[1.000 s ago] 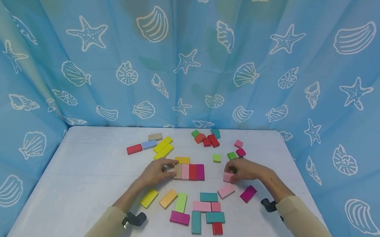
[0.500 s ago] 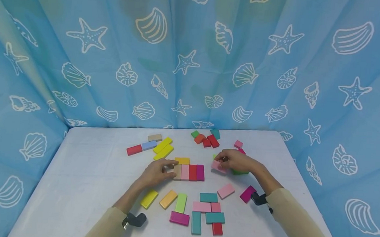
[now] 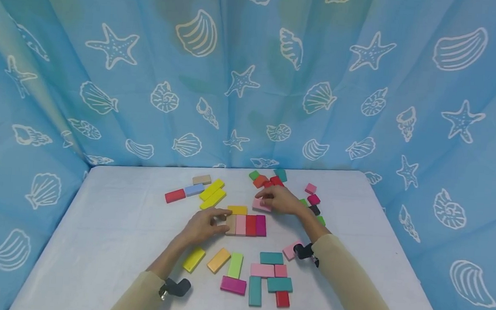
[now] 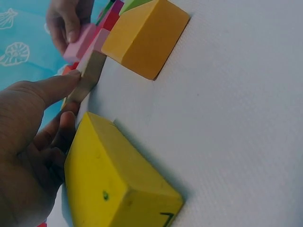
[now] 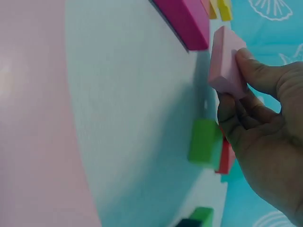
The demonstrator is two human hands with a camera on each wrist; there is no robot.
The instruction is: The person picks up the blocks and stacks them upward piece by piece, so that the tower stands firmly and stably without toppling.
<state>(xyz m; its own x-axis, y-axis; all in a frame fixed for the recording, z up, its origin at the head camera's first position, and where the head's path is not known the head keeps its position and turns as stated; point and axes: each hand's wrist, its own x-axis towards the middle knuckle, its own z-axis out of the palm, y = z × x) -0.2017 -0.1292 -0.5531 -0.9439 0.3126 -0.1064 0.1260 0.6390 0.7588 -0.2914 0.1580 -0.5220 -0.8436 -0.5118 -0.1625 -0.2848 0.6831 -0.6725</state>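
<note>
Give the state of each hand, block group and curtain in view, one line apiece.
Pink rectangular block: pinched, apparently raised
Right hand: pinching it
Tan rectangular block: held by thumb and finger
Left hand: gripping it
Adjoining pink-red-magenta rectangular block row: side by side
Other coloured blocks: lying on the white table
Blue shell-print curtain: hanging

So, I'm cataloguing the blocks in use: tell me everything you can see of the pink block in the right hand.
The pink block is a small, oblong, flat-faced piece, pale pink, with no marks on the faces that show; it looks like painted wood. The right hand pinches it, covering part of it. It appears raised off the white tabletop, just beyond the row of four blocks in the head view. Only the hand plainly touches it.
</note>
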